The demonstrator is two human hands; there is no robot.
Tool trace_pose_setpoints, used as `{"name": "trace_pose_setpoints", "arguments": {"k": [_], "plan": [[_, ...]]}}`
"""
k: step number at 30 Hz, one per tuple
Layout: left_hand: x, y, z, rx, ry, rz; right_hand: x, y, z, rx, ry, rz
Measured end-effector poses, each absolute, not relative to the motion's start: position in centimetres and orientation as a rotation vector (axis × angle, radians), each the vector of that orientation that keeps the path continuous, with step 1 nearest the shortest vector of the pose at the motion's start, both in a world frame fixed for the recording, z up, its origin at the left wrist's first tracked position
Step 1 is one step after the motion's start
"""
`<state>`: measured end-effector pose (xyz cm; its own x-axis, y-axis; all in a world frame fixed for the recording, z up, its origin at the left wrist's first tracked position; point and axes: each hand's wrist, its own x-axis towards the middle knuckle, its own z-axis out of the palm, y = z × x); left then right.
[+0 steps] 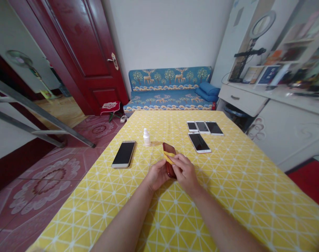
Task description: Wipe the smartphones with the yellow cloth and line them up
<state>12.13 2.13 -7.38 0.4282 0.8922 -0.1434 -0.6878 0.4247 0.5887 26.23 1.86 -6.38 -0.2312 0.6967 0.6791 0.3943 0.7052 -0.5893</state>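
My left hand (157, 175) is closed around the lower left side of a dark red phone (170, 148), which is tilted above the table. In my right hand (185, 171) a small yellow cloth (168, 158) is pinched and pressed against the phone's face. Both hands hide parts of the phone. A small white bottle (146, 138) stands upright just beyond my left hand. Farther left lies a gold-edged phone (124, 154) with a dark screen.
A white phone (199, 142) lies at the right, below a row of several phones (202, 127). They rest on a yellow patterned tablecloth (243, 182). Beyond the table is a blue sofa (170, 94); a white cabinet (285, 122) stands at the right and a metal ladder (41, 115) at the left.
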Motion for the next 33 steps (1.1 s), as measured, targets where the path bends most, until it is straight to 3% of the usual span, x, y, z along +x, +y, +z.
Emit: {"name": "trace_pose_setpoints", "arguments": {"k": [16,33], "plan": [[11.2,3.2,-6.4,0.291,0.426,1.244,26.7,1.1,-5.6,-0.773,-1.917,-0.011],[11.6,2.7,-7.0,0.917,0.681,1.256,28.3,2.9,-6.6,-1.007,-1.738,0.115]]}}
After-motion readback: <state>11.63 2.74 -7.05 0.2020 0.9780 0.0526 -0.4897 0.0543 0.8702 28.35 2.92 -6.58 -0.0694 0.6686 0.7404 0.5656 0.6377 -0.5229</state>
